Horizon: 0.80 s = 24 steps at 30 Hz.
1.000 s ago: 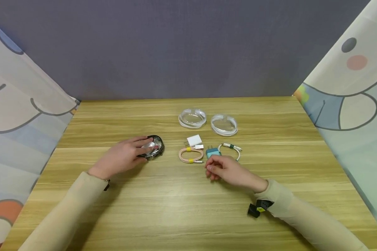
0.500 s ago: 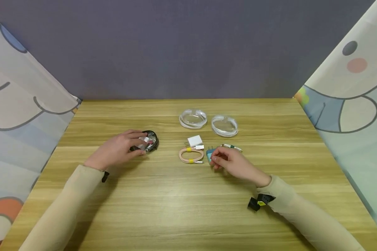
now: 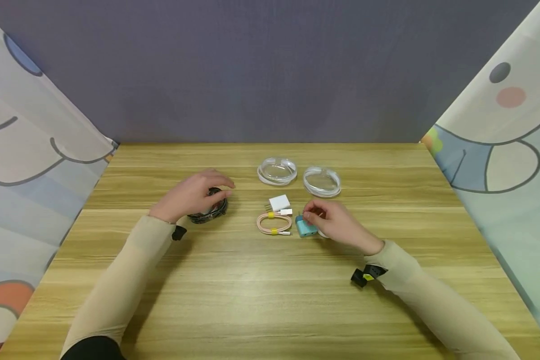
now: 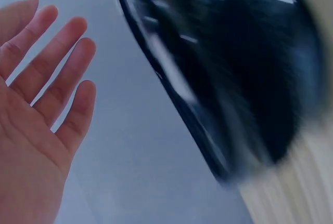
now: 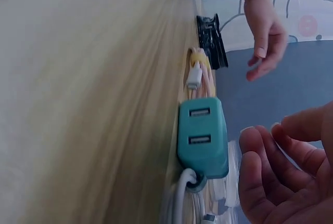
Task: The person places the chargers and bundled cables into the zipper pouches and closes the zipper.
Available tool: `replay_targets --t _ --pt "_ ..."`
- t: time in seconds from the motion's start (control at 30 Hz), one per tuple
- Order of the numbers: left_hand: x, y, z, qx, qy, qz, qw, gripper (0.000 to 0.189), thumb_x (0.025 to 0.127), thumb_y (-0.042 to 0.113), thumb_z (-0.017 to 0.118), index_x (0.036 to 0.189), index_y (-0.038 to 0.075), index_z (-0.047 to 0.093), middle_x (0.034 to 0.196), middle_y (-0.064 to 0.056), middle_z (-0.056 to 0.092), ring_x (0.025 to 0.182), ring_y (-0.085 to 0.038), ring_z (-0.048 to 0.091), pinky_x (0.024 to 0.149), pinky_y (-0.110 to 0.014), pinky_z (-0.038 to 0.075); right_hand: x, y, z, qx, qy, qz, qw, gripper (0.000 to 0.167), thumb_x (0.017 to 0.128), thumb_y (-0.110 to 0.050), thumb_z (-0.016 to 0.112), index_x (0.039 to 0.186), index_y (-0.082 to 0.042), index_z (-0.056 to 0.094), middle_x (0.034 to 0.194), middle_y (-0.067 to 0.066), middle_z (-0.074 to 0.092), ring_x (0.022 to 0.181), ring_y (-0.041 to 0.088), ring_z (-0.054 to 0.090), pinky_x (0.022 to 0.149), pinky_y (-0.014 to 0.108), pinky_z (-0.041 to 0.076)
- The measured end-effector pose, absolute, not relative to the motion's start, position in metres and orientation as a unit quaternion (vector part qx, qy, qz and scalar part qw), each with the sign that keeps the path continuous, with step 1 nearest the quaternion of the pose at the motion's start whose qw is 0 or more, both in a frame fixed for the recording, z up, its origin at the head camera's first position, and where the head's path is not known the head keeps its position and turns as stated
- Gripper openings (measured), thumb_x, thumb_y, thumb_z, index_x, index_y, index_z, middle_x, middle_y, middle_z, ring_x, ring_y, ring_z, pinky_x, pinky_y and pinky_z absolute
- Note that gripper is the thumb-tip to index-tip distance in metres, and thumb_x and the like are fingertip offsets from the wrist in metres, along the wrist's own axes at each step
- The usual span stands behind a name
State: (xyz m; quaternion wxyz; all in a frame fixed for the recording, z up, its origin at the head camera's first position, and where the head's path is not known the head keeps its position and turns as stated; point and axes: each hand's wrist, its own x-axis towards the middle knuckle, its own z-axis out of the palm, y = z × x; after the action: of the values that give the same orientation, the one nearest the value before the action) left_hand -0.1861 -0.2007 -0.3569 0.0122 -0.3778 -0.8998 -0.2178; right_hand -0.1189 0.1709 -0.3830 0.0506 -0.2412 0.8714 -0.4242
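Note:
My left hand (image 3: 195, 195) hovers over a coiled black cable (image 3: 207, 217) in clear wrapping, left of centre on the table. Its fingers are spread and hold nothing; in the left wrist view the black coil (image 4: 244, 68) is blurred and apart from the hand. My right hand (image 3: 335, 222) hangs over a teal two-port charger plug (image 3: 307, 228). The right wrist view shows loosely bent fingers with nothing between them, clear of the teal plug (image 5: 203, 130). A white cable (image 5: 179, 198) lies by that plug, mostly hidden under the right hand in the head view.
Left of the teal plug lies a pink cable (image 3: 274, 231) with yellow ties, just below a white charger plug (image 3: 279, 203). Two coiled white cables (image 3: 276, 181) lie farther back on the wooden table (image 3: 252, 290). A grey panel (image 3: 270, 75) rises behind the table.
The black coil was shifted slightly left and back under my left hand, which has since lifted off it and moved up and right. My right hand has moved slightly back, uncovering the teal plug.

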Motion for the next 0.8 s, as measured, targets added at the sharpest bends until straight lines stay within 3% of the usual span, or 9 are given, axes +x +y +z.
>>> replay_targets --t 0.17,0.4,0.57,0.8 --pt "-0.207 -0.178 -0.353 -0.36 -0.891 -0.275 0.004 0.022 0.101 0.025 0.064 0.12 0.019 0.072 0.124 0.001 0.066 0.122 -0.023 0.056 0.104 -0.046 0.042 -0.13 0.168 -0.383 -0.256 0.87 -0.419 0.033 0.005 0.097 -0.009 0.066 0.096 -0.007 0.07 0.088 0.0 0.069 0.083 0.015 0.063 0.071 0.03 0.054" --pt "-0.232 -0.149 -0.352 -0.336 -0.879 -0.337 -0.022 0.025 0.099 0.023 0.065 0.121 0.014 0.073 0.121 0.002 0.068 0.115 -0.022 0.059 0.09 -0.046 0.047 -0.147 0.165 -0.384 -0.276 0.869 -0.409 0.029 0.008 0.098 -0.008 0.065 0.1 -0.002 0.071 0.093 0.005 0.071 0.088 0.018 0.066 0.072 0.032 0.056" --pt "-0.246 -0.133 -0.355 -0.324 -0.872 -0.365 -0.044 0.026 0.099 0.022 0.066 0.123 0.014 0.072 0.121 0.002 0.069 0.116 -0.02 0.059 0.096 -0.042 0.046 -0.158 0.16 -0.38 -0.282 0.866 -0.411 0.038 0.012 0.098 -0.008 0.064 0.105 -0.001 0.072 0.1 0.008 0.072 0.094 0.021 0.067 0.076 0.035 0.057" --pt "-0.26 -0.117 -0.366 -0.323 -0.848 -0.41 -0.094 0.027 0.098 0.018 0.067 0.124 0.011 0.072 0.136 0.0 0.062 0.128 -0.02 0.052 0.099 -0.042 0.047 -0.177 0.147 -0.38 -0.285 0.87 -0.399 0.05 0.017 0.095 -0.007 0.067 0.109 0.0 0.074 0.107 0.01 0.072 0.099 0.022 0.067 0.082 0.037 0.057"
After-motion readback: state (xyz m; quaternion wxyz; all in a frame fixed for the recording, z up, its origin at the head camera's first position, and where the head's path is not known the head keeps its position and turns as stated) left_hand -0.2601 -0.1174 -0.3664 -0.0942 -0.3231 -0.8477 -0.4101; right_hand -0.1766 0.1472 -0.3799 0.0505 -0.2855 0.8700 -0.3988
